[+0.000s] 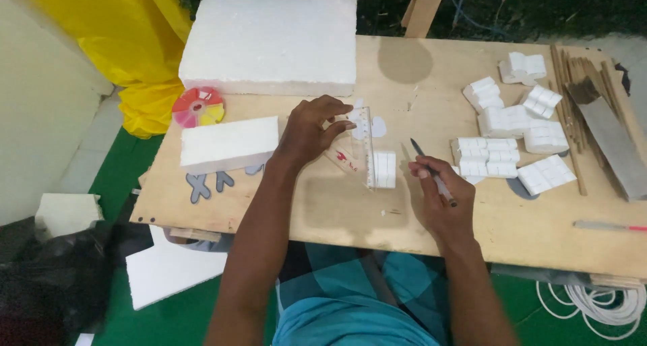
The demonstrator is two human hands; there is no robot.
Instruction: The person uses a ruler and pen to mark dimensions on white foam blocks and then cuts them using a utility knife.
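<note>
Left hand (311, 129) lies spread, fingertips pressing a clear plastic set square (356, 146) flat on the worktop (337, 211) near its middle. The square's straight edge touches a small white foam block (385, 169), scored into strips, lying just beside it. Right hand (437, 194) is closed in a writing grip around a slim dark-tipped knife (430, 170), its tip raised and near the block but apart from it.

Judged handling: the block appears very light, brittle and crumbly, and would likely dent under a pinch, so it is best held by its broad faces with light pressure. The set square looks stiff, smooth and prone to sliding on the bare plywood.

At the far left edge sits a large rough foam slab (269, 43); a smaller foam bar (229, 144) lies nearer the left edge, a coloured disc (197, 107) beside it. Cut foam pieces (515, 140) cluster toward the right, with thin wooden sticks (573, 97) and a grey flat strip (617, 147) at the right edge.
</note>
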